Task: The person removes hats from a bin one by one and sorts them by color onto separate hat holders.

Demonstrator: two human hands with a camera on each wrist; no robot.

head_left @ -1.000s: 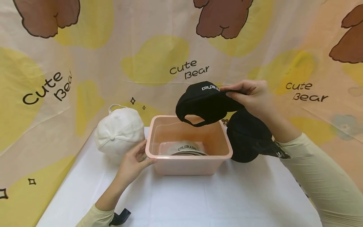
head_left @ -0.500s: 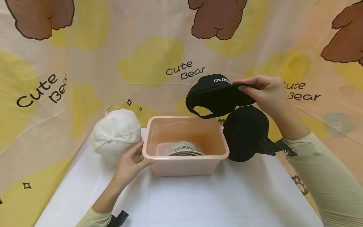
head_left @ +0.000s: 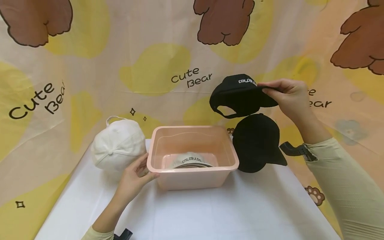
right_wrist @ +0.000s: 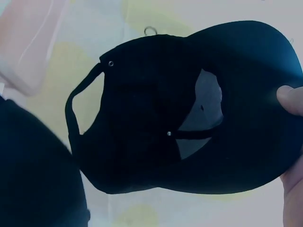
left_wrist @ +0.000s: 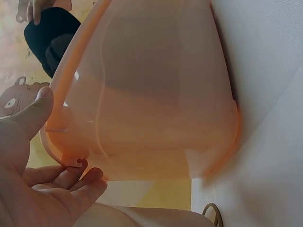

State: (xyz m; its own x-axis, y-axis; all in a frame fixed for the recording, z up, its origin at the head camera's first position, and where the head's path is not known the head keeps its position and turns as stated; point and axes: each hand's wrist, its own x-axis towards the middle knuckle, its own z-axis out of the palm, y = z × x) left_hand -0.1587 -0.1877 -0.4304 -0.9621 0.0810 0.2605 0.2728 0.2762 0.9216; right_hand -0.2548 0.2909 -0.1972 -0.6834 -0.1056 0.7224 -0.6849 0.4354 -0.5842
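My right hand [head_left: 292, 95] pinches the brim of a black baseball cap [head_left: 232, 95] with white COLORADO lettering, thumb below the brim. That cap hangs in the air above a second black cap [head_left: 255, 143] at the right of the bin. In the right wrist view the held cap's [right_wrist: 137, 104] underside and back strap show. My left hand [head_left: 133, 180] grips the left front corner of a pink plastic bin [head_left: 192, 180], thumb on the rim and fingers beneath it. Inside the bin lies a light grey COLORADO cap [head_left: 190, 159], with several brim edges stacked at its front.
To the left of the bin stands a white cap [head_left: 120, 143], close to my left hand. A white cloth [head_left: 192, 216] covers the table. Behind it hangs a printed bear curtain [head_left: 156, 66].
My right hand has carried the black cap rightward and slightly up, from over the bin to over the second black cap. My left hand keeps its grip on the bin.
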